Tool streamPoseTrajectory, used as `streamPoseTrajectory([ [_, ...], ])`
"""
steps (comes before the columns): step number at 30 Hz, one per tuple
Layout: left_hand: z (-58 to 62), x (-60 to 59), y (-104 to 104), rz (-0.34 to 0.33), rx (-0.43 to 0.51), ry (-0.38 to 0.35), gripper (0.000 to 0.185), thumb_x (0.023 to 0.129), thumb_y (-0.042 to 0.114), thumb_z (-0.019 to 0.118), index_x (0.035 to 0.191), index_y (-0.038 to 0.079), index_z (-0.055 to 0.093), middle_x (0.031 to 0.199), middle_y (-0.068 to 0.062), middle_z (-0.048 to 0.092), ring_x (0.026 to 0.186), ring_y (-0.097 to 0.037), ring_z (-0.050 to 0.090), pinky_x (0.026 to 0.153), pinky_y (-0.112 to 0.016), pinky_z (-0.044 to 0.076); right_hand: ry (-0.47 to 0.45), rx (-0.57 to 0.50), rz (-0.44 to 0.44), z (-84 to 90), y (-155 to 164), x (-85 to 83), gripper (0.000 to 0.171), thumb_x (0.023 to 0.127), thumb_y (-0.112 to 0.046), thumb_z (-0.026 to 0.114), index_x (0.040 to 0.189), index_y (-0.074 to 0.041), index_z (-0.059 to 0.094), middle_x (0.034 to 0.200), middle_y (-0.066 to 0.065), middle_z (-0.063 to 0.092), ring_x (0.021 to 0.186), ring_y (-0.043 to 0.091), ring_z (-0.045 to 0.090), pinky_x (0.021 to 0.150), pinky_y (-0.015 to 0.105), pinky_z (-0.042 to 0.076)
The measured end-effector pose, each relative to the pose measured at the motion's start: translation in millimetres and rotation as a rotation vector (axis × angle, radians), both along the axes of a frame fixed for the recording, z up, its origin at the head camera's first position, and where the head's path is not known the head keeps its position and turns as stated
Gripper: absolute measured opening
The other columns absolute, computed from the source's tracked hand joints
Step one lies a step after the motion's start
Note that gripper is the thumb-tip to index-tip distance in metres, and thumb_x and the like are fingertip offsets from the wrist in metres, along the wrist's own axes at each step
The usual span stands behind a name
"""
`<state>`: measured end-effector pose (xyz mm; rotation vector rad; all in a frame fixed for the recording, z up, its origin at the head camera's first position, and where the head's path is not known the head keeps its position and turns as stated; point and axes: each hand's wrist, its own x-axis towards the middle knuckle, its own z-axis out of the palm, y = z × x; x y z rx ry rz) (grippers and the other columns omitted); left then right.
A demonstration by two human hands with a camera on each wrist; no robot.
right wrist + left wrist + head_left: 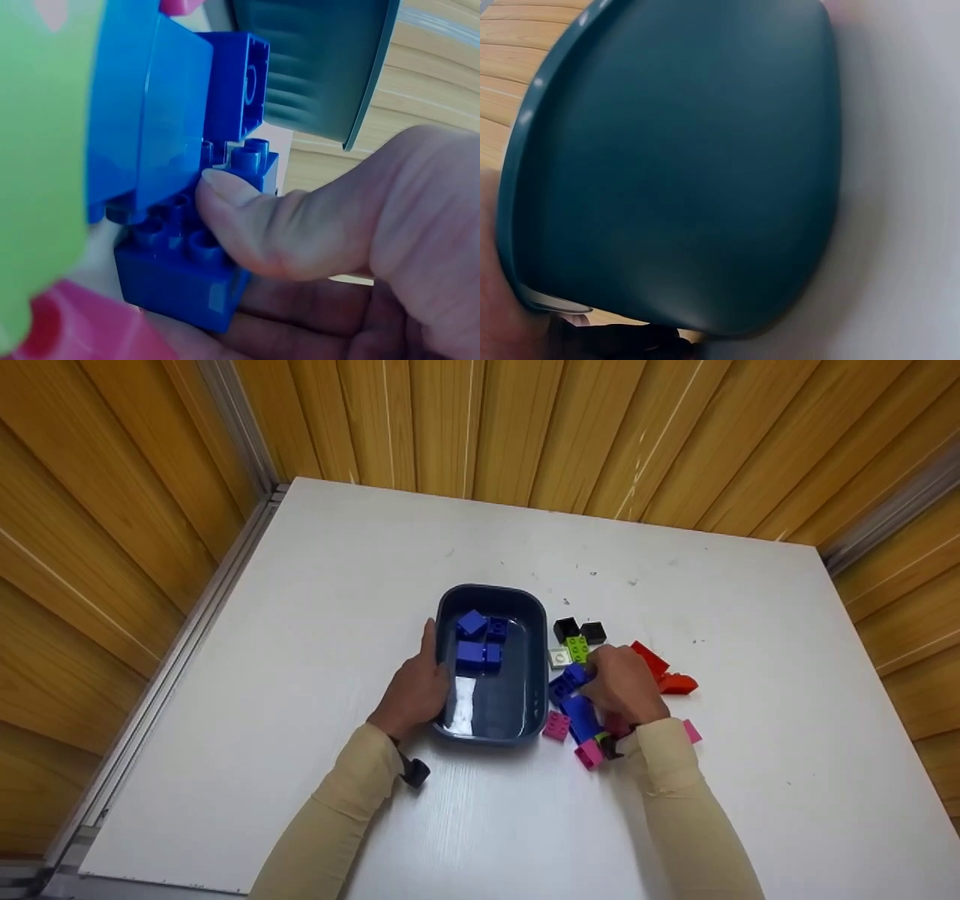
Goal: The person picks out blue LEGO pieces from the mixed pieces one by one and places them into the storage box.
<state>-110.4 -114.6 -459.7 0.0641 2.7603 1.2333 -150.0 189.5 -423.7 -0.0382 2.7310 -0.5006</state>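
Observation:
My left hand [412,690] grips the left side of a dark blue tray [493,741], which holds several blue toy bricks [471,655]. The tray's outer wall [682,165] fills most of the left wrist view, hiding most of that hand. To the right of the tray, my right hand [626,682] reaches into a pile of loose bricks. In the right wrist view, its thumb presses on a studded blue brick [180,281], with the fingers against the other side. Other blue bricks [236,86] lie close around the thumb.
Black bricks [566,629], a lime green brick [577,649] and a white brick [559,658] lie beyond the right hand. Red bricks [678,684] are to its right, pink bricks [556,725] nearer the person. Wooden panels [510,427] border the white table [360,547].

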Motion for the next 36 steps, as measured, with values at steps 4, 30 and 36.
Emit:
streamPoseTrajectory([
  [4, -0.4, -0.9, -1, 0.002, 0.001, -0.002, 0.072, 0.108, 0.017, 0.038, 0.168, 0.005, 0.001, 0.118, -0.031, 0.07, 0.1, -0.031, 0.068, 0.101, -0.052, 0.052, -0.019, -0.006, -0.006, 1.6, 0, -1.6, 0.031, 0.092, -0.015, 0.078, 0.119, -0.001, 0.073, 0.107, 0.017, 0.069, 0.093, 0.029, 0.063, 0.076, 0.033, 0.057],
  [30, -2.9, 0.5, 0, -0.005, -0.029, 0.014, 0.071, 0.109, 0.018, 0.039, 0.168, 0.005, 0.001, 0.11, -0.029, 0.073, 0.097, -0.033, 0.07, 0.098, -0.053, 0.054, -0.065, 0.002, 0.023, 4.4, 1, -5.7, 0.011, 0.092, -0.012, 0.076, 0.099, -0.004, 0.077, 0.089, 0.014, 0.069, 0.068, 0.024, 0.067, 0.056, 0.027, 0.054],
  [36, -2.5, -0.3, 0, 0.003, -0.022, 0.01, 0.072, 0.109, 0.018, 0.04, 0.168, 0.006, 0.001, 0.112, -0.028, 0.073, 0.097, -0.031, 0.069, 0.099, -0.052, 0.053, -0.035, 0.016, 0.061, 10.7, 3, -6.5, 0.014, 0.09, -0.014, 0.078, 0.101, -0.006, 0.079, 0.096, 0.013, 0.073, 0.075, 0.025, 0.064, 0.058, 0.028, 0.052],
])
